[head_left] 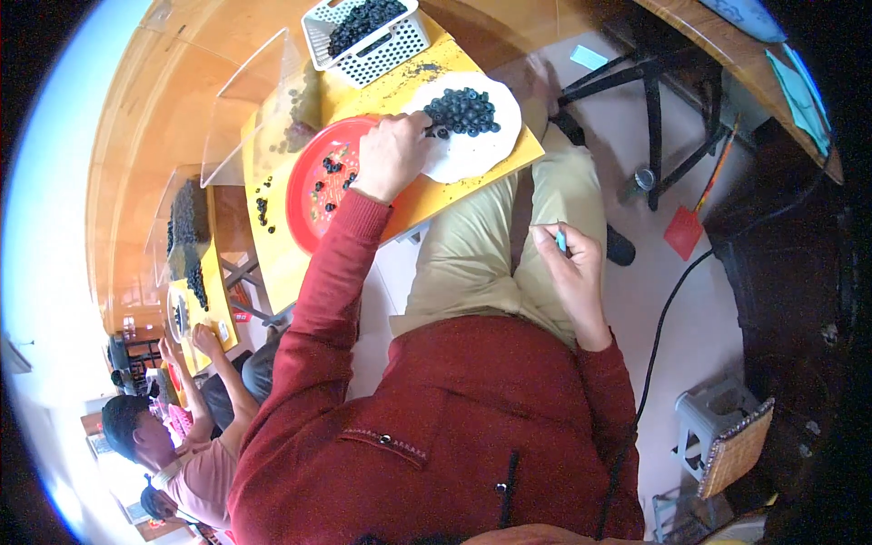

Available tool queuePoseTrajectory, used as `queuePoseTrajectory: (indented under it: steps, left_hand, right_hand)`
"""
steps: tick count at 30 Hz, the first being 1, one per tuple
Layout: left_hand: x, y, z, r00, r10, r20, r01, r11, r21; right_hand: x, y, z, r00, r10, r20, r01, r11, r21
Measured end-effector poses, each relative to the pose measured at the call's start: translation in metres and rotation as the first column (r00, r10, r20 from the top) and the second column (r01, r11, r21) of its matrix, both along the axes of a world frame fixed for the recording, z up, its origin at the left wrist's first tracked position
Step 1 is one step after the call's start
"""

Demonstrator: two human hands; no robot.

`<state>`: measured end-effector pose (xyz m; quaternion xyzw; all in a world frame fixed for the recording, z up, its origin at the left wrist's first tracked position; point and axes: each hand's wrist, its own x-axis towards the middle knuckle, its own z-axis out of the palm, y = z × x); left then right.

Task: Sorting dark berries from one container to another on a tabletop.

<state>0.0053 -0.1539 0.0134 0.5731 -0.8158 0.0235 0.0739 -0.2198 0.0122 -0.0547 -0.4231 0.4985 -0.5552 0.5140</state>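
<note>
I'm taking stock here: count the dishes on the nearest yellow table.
2: a red round dish at left, partly covered by the left hand, and a white dish at right. The white perforated basket could hide another.

Glossy red plastic plate [302,173], white plastic basket [386,60], ribbed knit cuff [357,218], smooth yellow tabletop [277,263]

The yellow surface [282,263] carries a white perforated basket [386,62] at its far end, a red plate [301,200], a white plate [490,150] at right, dark crumbs [425,69] and loose black pieces [262,206] at left.
</note>
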Motion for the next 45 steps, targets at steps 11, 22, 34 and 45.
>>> queuePoseTrajectory:
  steps: [11,22,34,45]
  left_hand:
    - [0.012,-0.009,-0.018,0.961,-0.179,-0.21,0.194,0.98,0.054]
    - [0.015,0.027,-0.006,0.666,-0.062,-0.744,0.298,0.936,0.188]
    - [0.011,0.055,-0.026,-0.297,0.373,-0.879,0.568,0.809,0.152]
    - [0.008,0.065,-0.03,-0.588,0.662,-0.465,0.73,0.682,0.049]
  right_hand:
    - [0.004,-0.006,-0.002,0.997,0.023,0.078,-0.031,0.994,0.103]
    - [0.012,-0.02,-0.001,0.993,0.063,0.101,-0.073,0.992,0.102]
    - [0.018,-0.025,0.004,0.998,0.044,0.05,-0.048,0.996,0.08]
    - [0.031,-0.041,0.036,0.986,0.057,-0.158,-0.055,0.998,0.019]
